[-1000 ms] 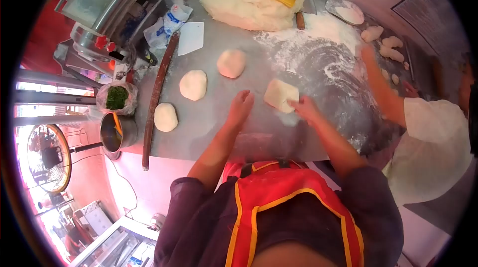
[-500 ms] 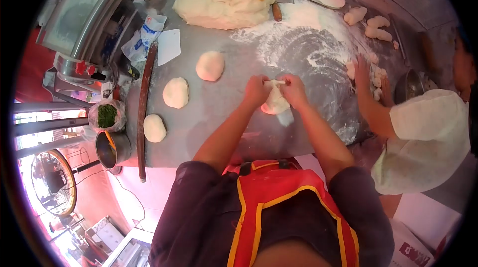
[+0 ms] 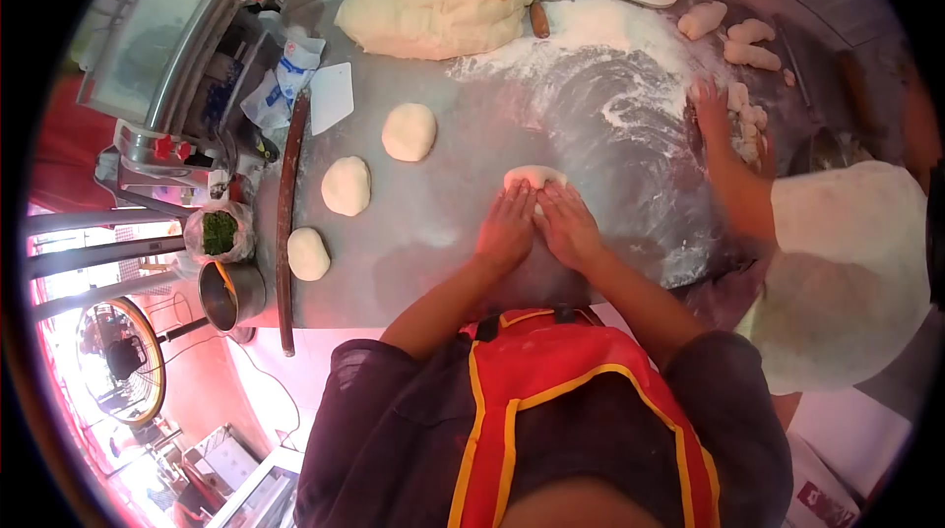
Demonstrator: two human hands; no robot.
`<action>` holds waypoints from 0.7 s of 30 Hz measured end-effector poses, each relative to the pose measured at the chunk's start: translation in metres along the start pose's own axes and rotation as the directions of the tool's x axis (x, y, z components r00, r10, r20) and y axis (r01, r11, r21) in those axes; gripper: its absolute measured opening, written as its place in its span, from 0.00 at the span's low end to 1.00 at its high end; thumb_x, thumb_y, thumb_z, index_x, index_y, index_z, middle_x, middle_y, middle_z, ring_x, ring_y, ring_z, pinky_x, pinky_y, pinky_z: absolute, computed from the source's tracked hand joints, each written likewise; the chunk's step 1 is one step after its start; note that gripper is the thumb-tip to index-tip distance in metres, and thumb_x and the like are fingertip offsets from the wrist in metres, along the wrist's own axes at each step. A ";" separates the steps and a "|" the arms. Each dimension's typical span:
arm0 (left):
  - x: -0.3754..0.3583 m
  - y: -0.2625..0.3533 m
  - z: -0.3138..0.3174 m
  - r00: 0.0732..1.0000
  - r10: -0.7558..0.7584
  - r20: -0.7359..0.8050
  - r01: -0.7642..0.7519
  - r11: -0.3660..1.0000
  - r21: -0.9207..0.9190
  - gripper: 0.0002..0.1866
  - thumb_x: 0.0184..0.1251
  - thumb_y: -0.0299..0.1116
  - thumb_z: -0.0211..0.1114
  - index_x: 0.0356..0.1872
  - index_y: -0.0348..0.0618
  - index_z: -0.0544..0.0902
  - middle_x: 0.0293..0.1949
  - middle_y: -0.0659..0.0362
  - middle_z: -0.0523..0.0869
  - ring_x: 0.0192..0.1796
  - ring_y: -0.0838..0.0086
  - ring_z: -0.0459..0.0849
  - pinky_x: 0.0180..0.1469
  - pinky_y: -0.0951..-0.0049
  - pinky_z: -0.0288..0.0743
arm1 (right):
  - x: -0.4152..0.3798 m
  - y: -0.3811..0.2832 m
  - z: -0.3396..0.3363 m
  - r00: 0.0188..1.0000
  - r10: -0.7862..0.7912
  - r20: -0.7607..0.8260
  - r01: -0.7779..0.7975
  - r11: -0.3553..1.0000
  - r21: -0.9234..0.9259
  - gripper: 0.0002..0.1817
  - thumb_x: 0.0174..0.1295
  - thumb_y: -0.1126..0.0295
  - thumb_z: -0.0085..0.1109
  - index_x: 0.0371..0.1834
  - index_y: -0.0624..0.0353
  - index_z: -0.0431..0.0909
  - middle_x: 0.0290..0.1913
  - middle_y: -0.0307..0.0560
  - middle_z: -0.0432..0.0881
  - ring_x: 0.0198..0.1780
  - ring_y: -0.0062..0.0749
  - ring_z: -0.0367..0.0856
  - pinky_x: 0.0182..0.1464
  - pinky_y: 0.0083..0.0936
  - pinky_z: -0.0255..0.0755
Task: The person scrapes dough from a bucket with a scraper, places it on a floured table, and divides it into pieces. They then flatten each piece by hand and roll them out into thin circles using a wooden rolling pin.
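A lump of dough (image 3: 535, 175) rests on the grey worktop (image 3: 443, 233) in front of me. My left hand (image 3: 505, 231) lies on its near side with fingers stretched forward. Beside it, my right hand (image 3: 569, 225) presses the same dough, fingers also extended and flat. The fingers cover much of the lump's near part. To the left sit three rounded dough balls: the farthest (image 3: 409, 131), a middle one (image 3: 346, 186) and the nearest (image 3: 308, 253).
A large dough mass (image 3: 433, 21) and loose flour (image 3: 600, 26) lie at the back. A long wooden stick (image 3: 287, 233) and a white scraper (image 3: 332, 98) are left. On the right, a co-worker's hand (image 3: 711, 110) touches the worktop near small dough pieces (image 3: 753, 120).
Both hands have gone from pinching and stretching the dough's far edge to lying flat on its near side. The lump now looks more compact and folded. The co-worker's hand has shifted slightly away.
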State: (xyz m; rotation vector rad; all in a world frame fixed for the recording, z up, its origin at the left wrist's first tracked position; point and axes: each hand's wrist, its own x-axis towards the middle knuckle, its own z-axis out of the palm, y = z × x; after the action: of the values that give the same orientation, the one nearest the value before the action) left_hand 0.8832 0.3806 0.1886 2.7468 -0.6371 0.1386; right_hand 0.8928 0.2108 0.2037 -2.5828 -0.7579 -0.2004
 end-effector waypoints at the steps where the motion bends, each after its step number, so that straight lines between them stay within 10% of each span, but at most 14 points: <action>1: 0.001 -0.003 -0.002 0.999 0.015 0.030 -0.016 1.000 0.007 0.23 0.71 0.35 0.54 0.65 0.41 0.75 0.66 0.49 0.77 0.71 0.59 0.72 0.70 0.57 0.66 | 0.001 -0.002 -0.003 1.000 -0.006 0.000 0.006 0.999 -0.034 0.21 0.68 0.63 0.54 0.58 0.64 0.76 0.58 0.61 0.79 0.64 0.55 0.74 0.68 0.49 0.65; 5: 0.027 -0.034 -0.013 0.883 -0.338 0.324 0.459 0.763 -0.455 0.22 0.68 0.39 0.60 0.60 0.42 0.79 0.60 0.45 0.81 0.63 0.53 0.78 0.61 0.58 0.73 | -0.010 0.008 -0.026 0.874 0.469 0.125 -0.476 0.778 0.410 0.19 0.71 0.58 0.50 0.52 0.62 0.78 0.44 0.54 0.85 0.51 0.50 0.82 0.55 0.47 0.72; 8: 0.053 -0.046 -0.014 0.908 -0.299 0.293 0.401 0.821 -0.406 0.23 0.62 0.42 0.67 0.53 0.38 0.82 0.53 0.40 0.83 0.54 0.49 0.82 0.57 0.54 0.74 | -0.024 0.014 -0.013 0.408 0.739 0.536 -0.730 -0.089 0.678 0.28 0.74 0.46 0.44 0.54 0.63 0.77 0.47 0.51 0.85 0.50 0.43 0.82 0.54 0.41 0.74; 11: 0.072 -0.035 -0.027 0.727 -0.325 0.605 0.632 0.661 -0.404 0.23 0.55 0.39 0.73 0.51 0.39 0.82 0.48 0.42 0.84 0.51 0.46 0.81 0.55 0.53 0.74 | -0.011 0.002 0.000 0.213 0.548 0.809 -0.431 -0.690 0.581 0.34 0.75 0.43 0.40 0.61 0.68 0.71 0.57 0.56 0.79 0.57 0.45 0.79 0.62 0.41 0.71; 17: 0.037 -0.006 -0.084 0.988 -0.146 -0.058 0.121 0.942 -0.312 0.18 0.56 0.32 0.70 0.48 0.41 0.80 0.50 0.48 0.79 0.53 0.51 0.77 0.55 0.52 0.72 | 0.018 0.002 -0.004 0.471 0.500 0.726 -0.229 -0.726 0.649 0.38 0.75 0.44 0.41 0.69 0.72 0.63 0.67 0.62 0.71 0.65 0.48 0.73 0.70 0.43 0.64; 21: 0.012 -0.019 -0.061 0.991 -0.127 0.036 0.132 0.961 -0.243 0.25 0.61 0.34 0.67 0.59 0.42 0.75 0.62 0.49 0.74 0.67 0.52 0.69 0.66 0.52 0.65 | 0.005 0.034 -0.002 0.412 0.579 0.703 -0.415 -0.568 0.711 0.38 0.74 0.45 0.43 0.68 0.73 0.64 0.67 0.63 0.72 0.63 0.48 0.75 0.67 0.42 0.69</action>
State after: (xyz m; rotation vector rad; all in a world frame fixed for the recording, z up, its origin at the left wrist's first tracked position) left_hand 0.9012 0.4119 0.2427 2.5433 -0.4441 0.0016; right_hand 0.9152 0.1868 0.1943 -0.8967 0.7233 0.4758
